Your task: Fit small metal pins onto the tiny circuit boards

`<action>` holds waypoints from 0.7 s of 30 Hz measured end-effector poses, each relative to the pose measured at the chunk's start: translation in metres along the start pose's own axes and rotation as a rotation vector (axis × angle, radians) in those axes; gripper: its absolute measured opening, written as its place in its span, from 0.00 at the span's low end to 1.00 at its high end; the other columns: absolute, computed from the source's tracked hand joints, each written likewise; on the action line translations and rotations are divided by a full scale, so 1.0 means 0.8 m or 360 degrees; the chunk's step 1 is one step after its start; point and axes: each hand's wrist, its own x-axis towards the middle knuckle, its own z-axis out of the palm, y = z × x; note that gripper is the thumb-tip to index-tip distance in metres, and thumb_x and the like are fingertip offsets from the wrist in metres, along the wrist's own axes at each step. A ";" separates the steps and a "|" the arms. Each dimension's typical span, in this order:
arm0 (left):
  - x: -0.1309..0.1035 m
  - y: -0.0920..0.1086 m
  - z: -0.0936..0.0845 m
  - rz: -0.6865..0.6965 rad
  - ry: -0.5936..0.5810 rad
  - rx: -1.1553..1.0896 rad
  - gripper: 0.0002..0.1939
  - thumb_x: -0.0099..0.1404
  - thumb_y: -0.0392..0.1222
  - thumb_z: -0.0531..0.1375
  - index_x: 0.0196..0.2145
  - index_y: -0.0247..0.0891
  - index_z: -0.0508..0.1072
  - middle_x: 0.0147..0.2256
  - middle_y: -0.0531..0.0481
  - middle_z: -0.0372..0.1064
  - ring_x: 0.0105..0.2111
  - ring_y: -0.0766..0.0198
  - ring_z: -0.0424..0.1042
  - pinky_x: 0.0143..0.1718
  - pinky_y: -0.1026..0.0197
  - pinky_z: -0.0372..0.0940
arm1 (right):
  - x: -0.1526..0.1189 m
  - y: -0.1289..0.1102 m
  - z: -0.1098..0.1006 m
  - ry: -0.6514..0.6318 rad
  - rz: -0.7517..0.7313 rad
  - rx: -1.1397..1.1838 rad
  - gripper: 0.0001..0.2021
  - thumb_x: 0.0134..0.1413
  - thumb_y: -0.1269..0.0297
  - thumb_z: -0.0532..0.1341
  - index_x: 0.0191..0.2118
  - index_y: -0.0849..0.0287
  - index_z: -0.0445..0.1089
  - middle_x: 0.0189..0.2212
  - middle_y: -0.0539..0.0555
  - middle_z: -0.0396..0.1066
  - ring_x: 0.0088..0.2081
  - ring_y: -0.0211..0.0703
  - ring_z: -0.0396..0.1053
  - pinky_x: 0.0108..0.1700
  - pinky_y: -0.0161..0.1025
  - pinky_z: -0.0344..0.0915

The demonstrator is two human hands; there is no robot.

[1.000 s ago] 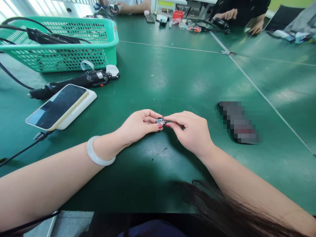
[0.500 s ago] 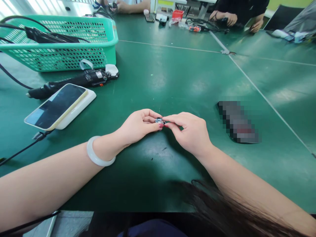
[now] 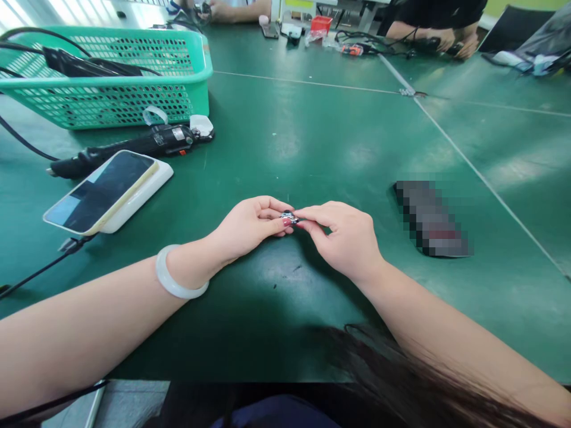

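Just above the green table point(image 3: 285, 160), both my hands meet around a small dark-and-silver part point(image 3: 289, 217) whose kind is too small to make out. My left hand point(image 3: 250, 224) is closed on it, thumb in front and fingers behind. From the other side, my right hand point(image 3: 343, 235) pinches the part's right end between thumb and index finger. Fingertips hide much of the part. To the right of my hands lies a dark, blurred-out flat object point(image 3: 430, 220).
At left, a phone point(image 3: 102, 190) rests on a white block point(image 3: 138, 202). Behind it lies a black corded handheld tool point(image 3: 134, 145) beside a green basket point(image 3: 196, 95) holding black items. Across the table, two people handle small objects near cables point(image 3: 366, 41) and a red box point(image 3: 320, 25).
The small part has turned slightly between my fingers, and my left thumb has shifted a little left. Across the table, the right-hand person's hands have come closer together.
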 end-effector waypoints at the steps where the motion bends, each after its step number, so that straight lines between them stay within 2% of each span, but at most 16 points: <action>1: 0.000 0.000 0.000 0.0000 -0.0002 0.0001 0.10 0.59 0.35 0.63 0.40 0.31 0.72 0.32 0.46 0.76 0.35 0.66 0.76 0.43 0.59 0.69 | 0.000 0.000 0.000 0.0002 -0.0003 0.0001 0.08 0.57 0.68 0.60 0.38 0.54 0.78 0.34 0.49 0.80 0.33 0.40 0.74 0.38 0.39 0.70; 6: 0.000 0.000 -0.001 0.0017 -0.0010 0.0026 0.13 0.56 0.32 0.65 0.40 0.32 0.72 0.34 0.46 0.76 0.36 0.66 0.76 0.46 0.58 0.68 | 0.000 0.001 0.000 -0.0018 0.0020 -0.0004 0.08 0.56 0.70 0.61 0.39 0.56 0.77 0.34 0.50 0.79 0.32 0.39 0.73 0.38 0.37 0.70; 13: 0.002 -0.002 -0.001 0.0056 -0.0003 -0.0014 0.16 0.52 0.29 0.66 0.40 0.31 0.72 0.35 0.47 0.76 0.36 0.66 0.75 0.48 0.56 0.66 | 0.000 0.000 0.001 -0.0133 0.0180 0.0122 0.15 0.54 0.69 0.62 0.48 0.56 0.71 0.36 0.49 0.77 0.32 0.38 0.71 0.39 0.38 0.70; 21: 0.002 -0.006 -0.001 0.0060 -0.0049 -0.0323 0.15 0.51 0.27 0.66 0.39 0.30 0.74 0.35 0.46 0.77 0.35 0.67 0.75 0.49 0.58 0.66 | 0.004 -0.002 0.001 -0.0156 0.0169 0.0196 0.11 0.53 0.68 0.61 0.44 0.56 0.70 0.36 0.50 0.75 0.32 0.37 0.70 0.39 0.38 0.68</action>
